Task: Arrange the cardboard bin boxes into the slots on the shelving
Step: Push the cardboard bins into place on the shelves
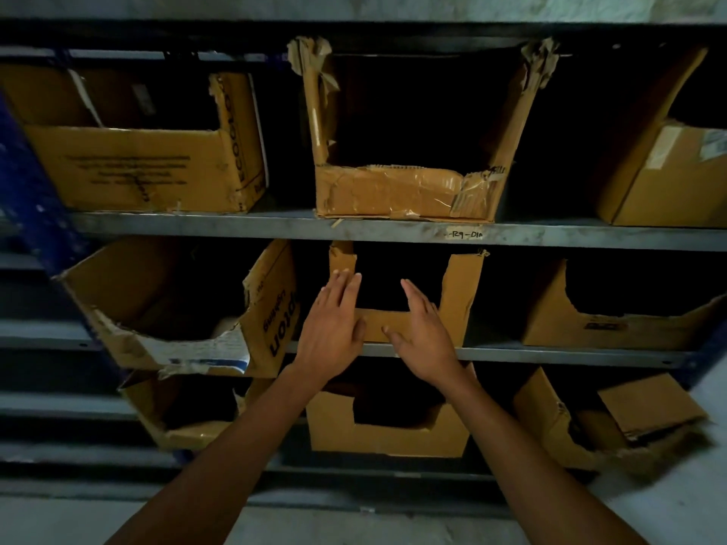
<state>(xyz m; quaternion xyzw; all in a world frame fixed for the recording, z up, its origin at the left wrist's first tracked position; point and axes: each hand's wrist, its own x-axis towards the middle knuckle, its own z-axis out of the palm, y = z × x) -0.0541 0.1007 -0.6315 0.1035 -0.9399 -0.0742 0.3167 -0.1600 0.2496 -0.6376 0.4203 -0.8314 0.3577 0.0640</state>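
Pressing flat on the front of the cardboard bin box (460, 293), that's you with both palms. It sits in the middle slot of the middle shelf (550, 354), right under your fingers, with its U-shaped cutout facing you.

Your left hand (330, 324) is spread out with straight fingers lying on the box's left upright strip, not curled round anything. Your right hand (423, 336) is the same deal: fingers straight and reaching over the low front lip, thumb resting on that lip, gripping nothing.

Just outside your left hand there's a torn box (165, 308) with sideways print and a ragged front, tilted and poking out past the shelf edge. Outside your right hand sits a jagged-cut box (613, 324), fully on the shelf.

Straight above your fingertips is the upper shelf rail (236, 224) with a small handwritten label (465, 234), and on it a heavily taped box (393, 190). A printed box (130, 167) is up beyond your left hand and a plain box (668, 179) up beyond your right.

Below your wrists is a notched box (385, 430), with a crumpled box (189, 422) under your left forearm's side and a collapsed box (613, 422) off past your right forearm. A blue post (31, 190) runs far out left.
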